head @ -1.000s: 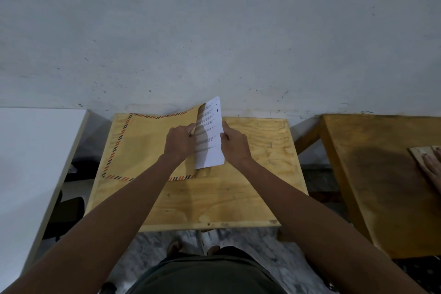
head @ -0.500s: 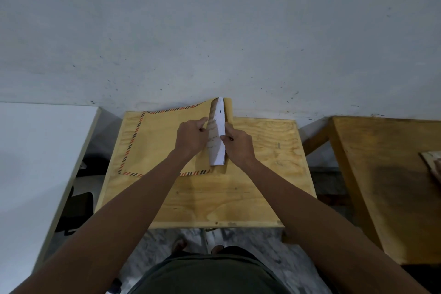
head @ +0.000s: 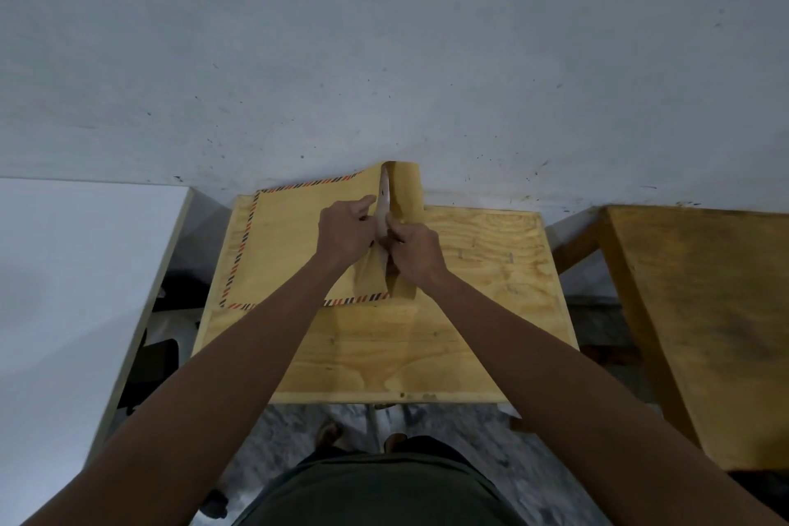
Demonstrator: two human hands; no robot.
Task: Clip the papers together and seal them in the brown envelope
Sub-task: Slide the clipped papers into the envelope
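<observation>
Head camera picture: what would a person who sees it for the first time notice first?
First, the two hands meeting at the middle of the small wooden table: the left hand and the right hand work at the mouth of the brown envelope. This striped-edged envelope lies on the table's far left part, and only a thin edge of the papers shows at its opening. Its flap stands up against the grey wall.

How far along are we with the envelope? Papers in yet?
Nearly in: only a thin strip of papers shows at the envelope mouth. No clip is visible, so clipping cannot be confirmed. In hand: the left hand holds the mouth's edge while the right hand pushes the papers in. Left: the flap stands up, so folding and sealing remain.
</observation>
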